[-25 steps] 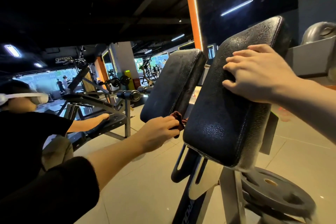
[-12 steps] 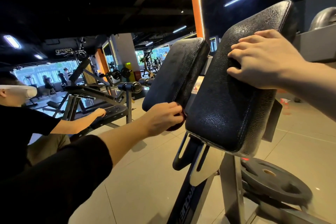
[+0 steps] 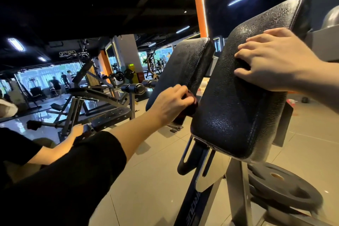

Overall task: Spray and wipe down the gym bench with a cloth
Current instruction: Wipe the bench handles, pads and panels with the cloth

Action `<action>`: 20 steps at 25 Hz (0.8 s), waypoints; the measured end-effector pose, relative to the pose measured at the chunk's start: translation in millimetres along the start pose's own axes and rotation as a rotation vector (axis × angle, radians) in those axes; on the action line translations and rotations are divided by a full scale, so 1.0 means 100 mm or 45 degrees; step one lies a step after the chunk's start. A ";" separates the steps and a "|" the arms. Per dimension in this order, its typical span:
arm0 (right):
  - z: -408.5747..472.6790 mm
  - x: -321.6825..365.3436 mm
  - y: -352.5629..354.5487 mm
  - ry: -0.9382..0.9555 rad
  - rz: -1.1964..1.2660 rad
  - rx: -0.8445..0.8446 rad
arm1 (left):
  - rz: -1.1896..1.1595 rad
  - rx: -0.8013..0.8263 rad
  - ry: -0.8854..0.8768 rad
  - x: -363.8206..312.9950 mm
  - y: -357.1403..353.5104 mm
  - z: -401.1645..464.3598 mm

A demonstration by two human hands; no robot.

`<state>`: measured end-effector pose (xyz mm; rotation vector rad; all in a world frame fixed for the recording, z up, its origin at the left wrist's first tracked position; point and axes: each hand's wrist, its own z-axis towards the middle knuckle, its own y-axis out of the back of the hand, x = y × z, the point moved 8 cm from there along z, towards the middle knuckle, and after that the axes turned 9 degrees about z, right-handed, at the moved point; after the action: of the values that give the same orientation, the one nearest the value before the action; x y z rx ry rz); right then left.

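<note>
Your left hand (image 3: 171, 103) is nearest to you, its fingers curled around a dark red cloth (image 3: 190, 105), pushed into the gap between the two black pads at their lower ends. The near pad (image 3: 238, 112) lies just right of that hand, the far pad (image 3: 185, 68) just above and behind it. Both pads tilt with their long axes rising up and away from you, so wiping probably runs upward from the cloth. Your right hand (image 3: 275, 60) rests higher on the near pad, fingers bent over its face, bracing it. No spray bottle shows. A weight plate (image 3: 282, 185) lies below.
</note>
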<state>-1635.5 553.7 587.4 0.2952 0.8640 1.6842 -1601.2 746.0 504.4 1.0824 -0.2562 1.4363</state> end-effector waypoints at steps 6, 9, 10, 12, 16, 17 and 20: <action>-0.03 0.02 0.04 0.003 0.030 -0.004 | -0.100 0.108 -0.322 -0.33 -0.15 -0.23; -0.01 0.04 0.03 0.013 0.044 -0.003 | -0.048 0.013 -0.153 -0.04 -0.03 0.18; -0.01 0.04 0.03 0.015 0.055 -0.001 | -0.045 -0.042 0.012 0.08 0.00 0.35; -0.02 0.03 0.04 0.015 0.059 -0.001 | -0.070 -0.096 0.205 0.12 -0.06 0.47; -0.05 0.04 0.02 0.024 0.042 -0.005 | -0.054 0.027 -0.228 -0.28 -0.26 0.11; -0.04 0.04 0.02 0.028 0.034 -0.009 | -0.042 0.030 -0.228 -0.22 -0.24 0.14; -0.03 0.05 0.04 0.026 0.067 -0.001 | -0.031 -0.081 0.040 0.00 -0.12 0.43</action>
<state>-1642.4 557.2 586.7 0.3025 0.8774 1.7387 -1571.0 718.0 522.3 1.0073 -0.2641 1.4128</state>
